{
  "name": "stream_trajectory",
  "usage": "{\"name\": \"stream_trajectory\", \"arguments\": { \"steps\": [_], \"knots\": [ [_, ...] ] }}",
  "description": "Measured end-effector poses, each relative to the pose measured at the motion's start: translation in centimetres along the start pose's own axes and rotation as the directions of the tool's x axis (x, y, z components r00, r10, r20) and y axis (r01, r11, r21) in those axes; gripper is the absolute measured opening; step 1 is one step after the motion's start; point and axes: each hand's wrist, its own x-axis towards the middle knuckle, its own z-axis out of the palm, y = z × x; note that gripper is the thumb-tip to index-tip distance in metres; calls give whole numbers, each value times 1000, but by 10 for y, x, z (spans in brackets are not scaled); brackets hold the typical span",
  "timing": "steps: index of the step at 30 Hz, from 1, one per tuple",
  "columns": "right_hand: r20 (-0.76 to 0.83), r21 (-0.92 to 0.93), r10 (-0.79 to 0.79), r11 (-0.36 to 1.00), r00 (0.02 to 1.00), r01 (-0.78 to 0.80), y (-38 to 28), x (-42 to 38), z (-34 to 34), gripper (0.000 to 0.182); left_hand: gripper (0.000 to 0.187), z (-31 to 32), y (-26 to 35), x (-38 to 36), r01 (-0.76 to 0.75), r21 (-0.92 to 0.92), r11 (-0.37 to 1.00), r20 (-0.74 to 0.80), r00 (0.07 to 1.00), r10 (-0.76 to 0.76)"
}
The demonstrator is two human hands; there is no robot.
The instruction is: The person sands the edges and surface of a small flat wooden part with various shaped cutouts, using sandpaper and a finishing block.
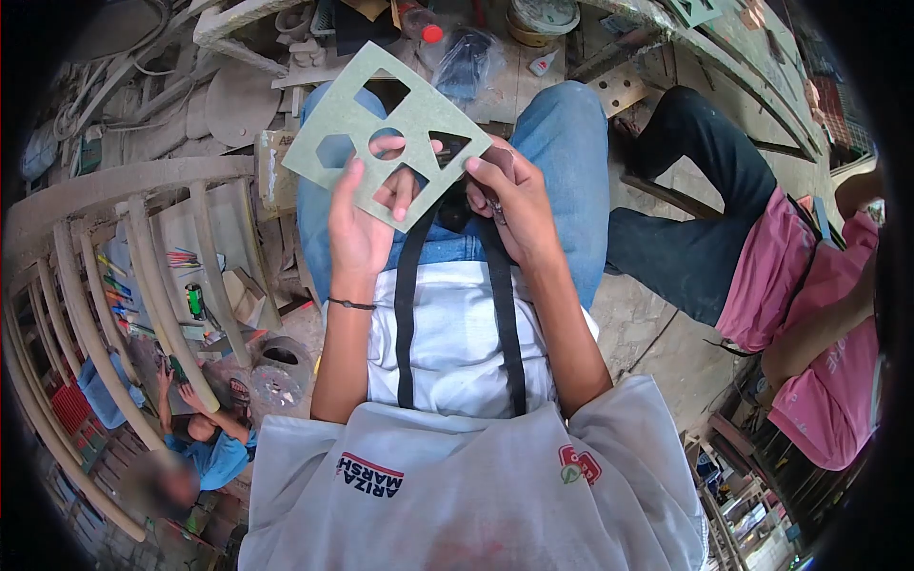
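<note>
A pale green flat board (pixel 433 103) with several cut-out shapes, among them a circle, a hexagon and a triangle, is held up at a tilt over my lap. My left hand (pixel 360 233) grips its lower left side, thumb on the face and fingers showing through the holes. At the board's right corner my right hand (pixel 519 205) is closed, its thumb pressed to the edge. A thin brown piece (pixel 499 160), looking like sandpaper, shows between its fingers. Below the board hang the black straps (pixel 411 314) of a white apron.
On my right sits a person in a pink shirt (pixel 752 276). Beyond the curved wooden slats (pixel 143 276) on my left, another person in blue (pixel 224 457) works. A bucket (pixel 543 21), a red-capped bottle (pixel 431 33) and a plastic bag (pixel 466 62) stand ahead.
</note>
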Motion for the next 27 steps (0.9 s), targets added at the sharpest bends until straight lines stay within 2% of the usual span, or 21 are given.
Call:
{"name": "stream_trajectory", "arguments": {
  "steps": [1,5,7,8,10,11,13,15,19,22,25,27],
  "knots": [
    [1,-1,0,1000,1000,0,0,0,0,37,44,-2,1,0,27,-10,1000,49,998,-26],
    [11,13,1,1000,1000,-1,0,1,0,37,53,0,1,1,37,38,999,76,996,-40],
    [20,9,-2,1000,1000,2,-2,-1,1,36,69,4,1,-1,15,-130,991,53,999,-9],
    [34,-50,2,999,999,-1,-4,-2,3,35,69,1,0,-1,16,-131,991,51,999,-10],
    [53,-109,10,994,999,-4,-5,-3,6,34,90,-5,0,-2,145,-511,847,243,970,-19],
    [31,-108,7,994,1000,-3,-5,-3,7,34,90,-5,0,-2,144,-511,847,241,970,-19],
    [8,-108,5,994,1000,-5,-4,-3,9,34,100,-1,2,-4,106,-261,960,166,984,-64],
    [-45,-122,1,993,999,-6,-3,-2,9,34,103,5,4,-5,94,-241,966,152,987,-58],
    [-49,-153,-17,988,999,9,-2,-2,9,35,112,4,-1,-6,81,-211,974,143,988,-51],
    [-45,-236,-66,970,997,54,1,-1,7,35,117,8,0,-7,82,-195,977,196,980,-43],
    [-36,-270,-123,957,992,109,6,0,9,35,118,10,2,-7,97,-194,976,185,981,-61],
    [-36,-363,-177,919,984,152,10,1,9,35,118,11,2,-6,72,-153,986,171,984,-45]
  ]
}}
